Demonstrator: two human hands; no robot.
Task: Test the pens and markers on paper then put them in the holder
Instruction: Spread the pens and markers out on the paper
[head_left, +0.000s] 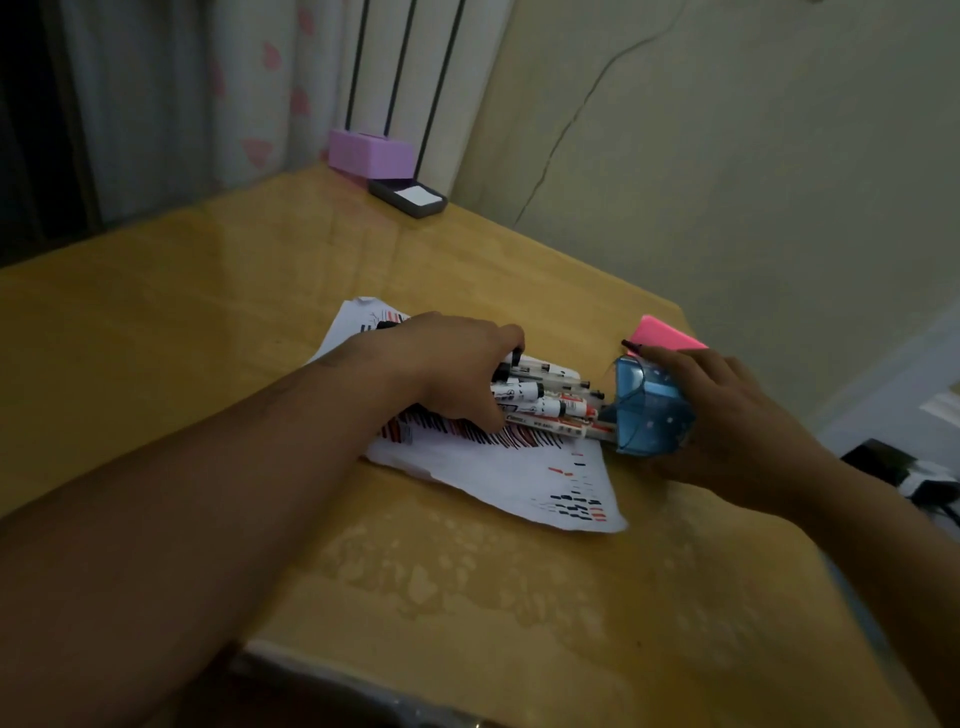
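Note:
A bundle of several white pens and markers lies across a sheet of white paper covered in black and red test strokes. My left hand grips the bundle at its left end. The other ends of the pens reach into the mouth of a blue translucent holder, which lies tipped on its side at the paper's right edge. My right hand holds the holder from the right, fingers curled round it.
A pink sticky-note pad lies just behind the holder near the table's right edge. A purple box and a dark tray with a white card sit at the far corner against the wall. The yellow table drops off at right.

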